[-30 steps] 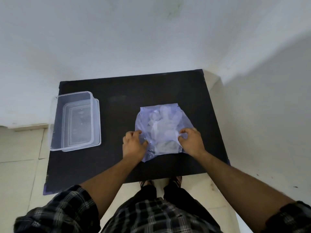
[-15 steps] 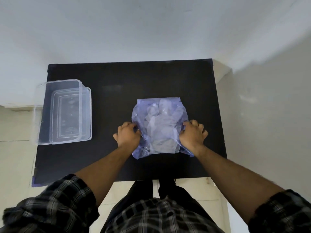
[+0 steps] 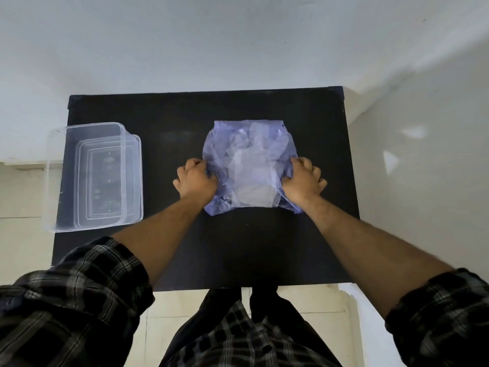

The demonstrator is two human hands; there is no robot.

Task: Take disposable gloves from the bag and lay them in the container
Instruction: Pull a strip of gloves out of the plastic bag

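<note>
A bluish see-through plastic bag [image 3: 250, 144] lies flat at the middle right of the black table [image 3: 185, 115]. Pale crumpled disposable gloves [image 3: 251, 168] show through it. My left hand [image 3: 195, 181] grips the bag's left edge with curled fingers. My right hand [image 3: 304, 181] grips the bag's right edge the same way. A clear rectangular plastic container [image 3: 53, 181] stands at the table's left edge, holding nothing, well left of my left hand.
The container overhangs the table's left side. White walls stand behind and to the right of the table. Pale floor tiles [image 3: 18, 194] lie to the left and below. My plaid sleeves and legs fill the bottom of the view.
Both hands have slid from the bag's near corners farther up along its side edges, and the view has shifted so the table sits lower and larger.
</note>
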